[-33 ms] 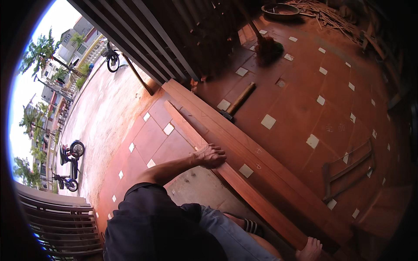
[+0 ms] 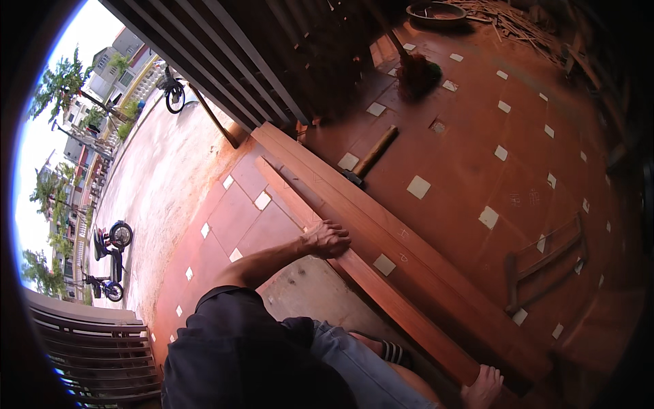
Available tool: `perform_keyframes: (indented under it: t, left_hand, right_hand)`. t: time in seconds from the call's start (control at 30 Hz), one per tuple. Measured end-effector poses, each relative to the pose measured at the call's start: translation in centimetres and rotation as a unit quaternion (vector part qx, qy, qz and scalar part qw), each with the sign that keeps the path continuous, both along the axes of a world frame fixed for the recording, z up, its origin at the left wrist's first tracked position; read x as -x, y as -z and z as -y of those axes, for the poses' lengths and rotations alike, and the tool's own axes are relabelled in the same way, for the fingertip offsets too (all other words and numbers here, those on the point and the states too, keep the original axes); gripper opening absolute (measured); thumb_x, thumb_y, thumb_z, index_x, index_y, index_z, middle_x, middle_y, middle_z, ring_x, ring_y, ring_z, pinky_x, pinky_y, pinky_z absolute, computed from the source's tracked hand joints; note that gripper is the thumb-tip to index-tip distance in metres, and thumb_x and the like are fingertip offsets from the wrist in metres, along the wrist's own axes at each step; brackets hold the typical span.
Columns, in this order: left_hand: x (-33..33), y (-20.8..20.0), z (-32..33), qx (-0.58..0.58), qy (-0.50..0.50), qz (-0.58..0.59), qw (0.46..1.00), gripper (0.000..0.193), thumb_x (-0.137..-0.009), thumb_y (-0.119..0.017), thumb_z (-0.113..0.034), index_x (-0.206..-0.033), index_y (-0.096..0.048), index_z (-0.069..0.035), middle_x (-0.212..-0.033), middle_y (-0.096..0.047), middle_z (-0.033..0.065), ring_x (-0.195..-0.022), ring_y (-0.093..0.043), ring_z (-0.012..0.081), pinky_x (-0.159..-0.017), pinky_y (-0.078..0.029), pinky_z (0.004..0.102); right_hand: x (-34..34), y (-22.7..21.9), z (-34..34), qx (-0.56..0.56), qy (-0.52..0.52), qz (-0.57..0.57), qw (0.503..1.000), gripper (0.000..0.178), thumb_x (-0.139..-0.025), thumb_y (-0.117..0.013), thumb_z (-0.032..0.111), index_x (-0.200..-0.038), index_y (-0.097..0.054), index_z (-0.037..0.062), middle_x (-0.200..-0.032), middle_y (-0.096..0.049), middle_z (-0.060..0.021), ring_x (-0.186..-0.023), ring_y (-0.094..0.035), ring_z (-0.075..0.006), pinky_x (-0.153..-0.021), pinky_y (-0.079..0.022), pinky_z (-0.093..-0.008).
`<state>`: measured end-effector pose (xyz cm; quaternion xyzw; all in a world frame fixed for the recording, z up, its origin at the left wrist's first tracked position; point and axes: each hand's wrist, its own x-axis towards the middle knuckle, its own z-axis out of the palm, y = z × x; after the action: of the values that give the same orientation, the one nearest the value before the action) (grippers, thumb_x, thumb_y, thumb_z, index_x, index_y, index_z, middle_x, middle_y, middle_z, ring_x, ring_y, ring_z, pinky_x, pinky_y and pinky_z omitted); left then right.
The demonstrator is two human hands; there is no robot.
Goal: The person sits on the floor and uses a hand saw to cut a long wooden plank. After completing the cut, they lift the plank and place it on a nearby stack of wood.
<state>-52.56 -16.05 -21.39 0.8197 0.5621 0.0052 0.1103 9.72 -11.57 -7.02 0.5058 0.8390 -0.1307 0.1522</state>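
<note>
A long, narrow reddish-brown wooden board (image 2: 388, 294) runs diagonally in front of me, from upper left to lower right. My left hand (image 2: 327, 238) is closed over it near its middle, knuckles up and fingers curled round its far edge. Down at the board's near end, my right hand (image 2: 483, 387) grips it with fingers bent over the end; part of that hand is cut off by the lower rim. Alongside, on the far side of the board, lies a thicker wooden beam (image 2: 368, 213) with pencil marks on its top.
Beyond the beam, a wooden-handled hammer (image 2: 371, 155) and a frame saw (image 2: 545, 262) lie on the red tiled floor. A broom (image 2: 417, 76), a round basin (image 2: 436, 12) and wood scraps (image 2: 518, 22) are farther back. Slatted gates (image 2: 95, 347) and parked motorbikes (image 2: 109, 262) are at left.
</note>
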Motion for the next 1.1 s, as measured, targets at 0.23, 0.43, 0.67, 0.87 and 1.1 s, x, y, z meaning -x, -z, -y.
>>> perform_keyframes:
  t: [0.23,0.43,0.67,0.87,1.1]
  left_hand:
    - [3.5,4.2,-0.5,0.028,-0.062,-0.015,0.998,0.051,-0.064,-0.083,-0.016,-0.108,-0.063,-0.003,-0.106,-0.065,0.0171,-0.100,-0.063,0.0406,-0.086,-0.050,0.0537]
    - [3.9,6.3,1.0,0.082,-0.143,-0.080,0.983,0.076,-0.061,-0.087,-0.011,-0.129,-0.053,-0.005,-0.126,-0.056,0.0201,-0.121,-0.052,0.0427,-0.100,-0.041,0.0575]
    - [-10.2,2.7,-2.3,0.035,0.052,0.048,0.997,0.085,-0.065,-0.090,-0.024,-0.137,-0.049,-0.009,-0.134,-0.052,0.0173,-0.125,-0.049,0.0398,-0.106,-0.038,0.0562]
    - [-17.7,0.8,-2.7,0.045,0.047,0.171,0.983,0.064,-0.074,-0.084,-0.016,-0.130,-0.054,-0.007,-0.122,-0.056,0.0165,-0.111,-0.056,0.0387,-0.096,-0.047,0.0501]
    - [-19.8,5.4,-1.4,0.394,-0.460,0.433,0.668,0.058,-0.092,-0.075,-0.038,-0.133,-0.052,-0.004,-0.118,-0.058,0.0093,-0.101,-0.061,0.0260,-0.084,-0.051,0.0425]
  right_hand:
    - [3.2,7.1,-1.1,-0.030,0.051,-0.174,0.983,0.052,-0.058,-0.089,0.012,-0.100,-0.059,0.0062,-0.098,-0.061,-0.0099,-0.098,-0.058,-0.0297,-0.084,-0.044,-0.0437]
    - [5.6,15.5,1.3,-0.126,0.004,-0.150,0.981,0.037,-0.076,-0.072,0.018,-0.110,-0.067,0.0058,-0.106,-0.061,-0.0074,-0.114,-0.054,-0.0218,-0.100,-0.041,-0.0418]
    - [13.5,20.8,1.4,-0.151,0.035,-0.205,0.966,0.029,-0.081,-0.067,0.021,-0.106,-0.067,0.0065,-0.099,-0.061,-0.0049,-0.103,-0.056,-0.0210,-0.094,-0.043,-0.0402]
    - [15.0,27.0,1.5,-0.157,0.047,-0.164,0.973,0.025,-0.085,-0.062,0.026,-0.102,-0.067,0.0099,-0.098,-0.060,-0.0041,-0.107,-0.054,-0.0226,-0.096,-0.043,-0.0439]
    - [14.9,33.1,0.8,-0.151,0.028,-0.069,0.986,0.020,-0.094,-0.059,0.024,-0.101,-0.064,0.0064,-0.107,-0.062,-0.0091,-0.107,-0.057,-0.0246,-0.097,-0.046,-0.0421]
